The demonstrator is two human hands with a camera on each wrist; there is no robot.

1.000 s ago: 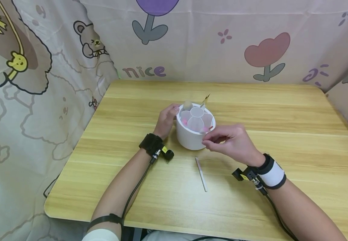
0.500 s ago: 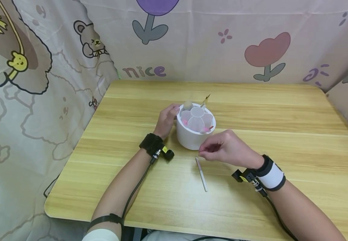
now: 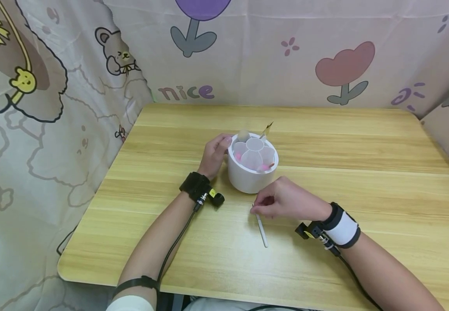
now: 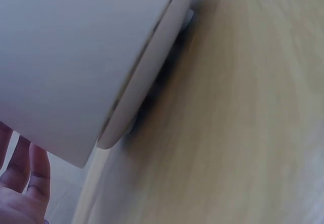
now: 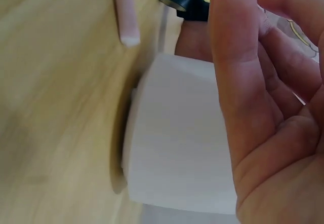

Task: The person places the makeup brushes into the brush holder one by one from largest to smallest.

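Observation:
A white round pen holder (image 3: 247, 179) stands on the table, its flower-shaped divider (image 3: 255, 144) visible from above. My left hand (image 3: 213, 155) grips its left side, thumb by the rim; in the left wrist view the fingers (image 4: 38, 168) lie against the wall. In front of the holder lies a slim white and pink pen-like stick (image 3: 262, 233). Over its far end is my right hand (image 3: 288, 201), thumb and index finger bent toward each other. In the right wrist view the stick (image 5: 126, 13) lies on the table, apart from the visible fingers; those fingertips are out of frame.
A brush with a brown pointed tip (image 3: 267, 127) sticks out at the holder's back right. A pale rounded tip (image 3: 243, 136) and a reddish stick end (image 3: 272, 165) also show inside it. Patterned cloth (image 3: 263, 65) hangs behind the wooden table (image 3: 364, 181).
My right hand has come down from the holder's front right rim toward me, to the far end of the stick. The left hand and the holder have hardly moved.

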